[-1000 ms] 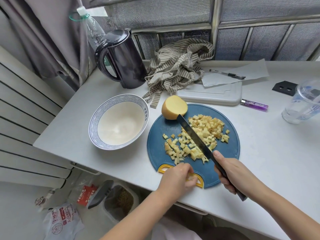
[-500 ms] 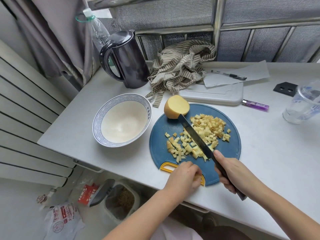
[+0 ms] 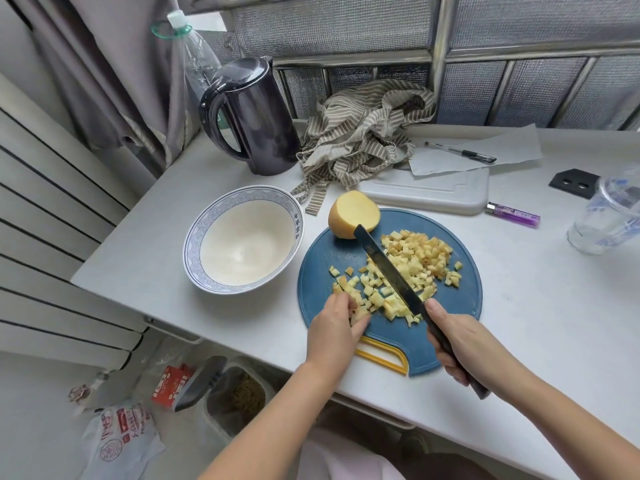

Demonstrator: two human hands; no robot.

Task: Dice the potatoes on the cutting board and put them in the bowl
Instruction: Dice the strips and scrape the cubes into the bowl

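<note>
On desk (image 3: 540,306): round blue board (image 3: 320,258), yellow handle at near edge. Just left of it, bowl (image 3: 242,192), upright, white inside showing.

Clamped in right grip (image 3: 474,344): knife (image 3: 388,268), fingers wrapped round black handle. Long axis diagonal, with handle at near right and tip at far left, ending at near edge of half potato (image 3: 353,213); contact there not resolvable. Blade laid across dice (image 3: 415,258), splitting the heap: bulk to right of blade, looser scatter to left.

At far-left rim of board: the half potato, pale cut face tilted up.

Left grip (image 3: 334,327) at near-left fringe of scatter, fingers and thumb curled round a few dice.

Beyond board: white slab (image 3: 426,192), kettle (image 3: 256,119), striped cloth (image 3: 363,133). To right: lighter (image 3: 512,214), plastic cup (image 3: 609,216).
</note>
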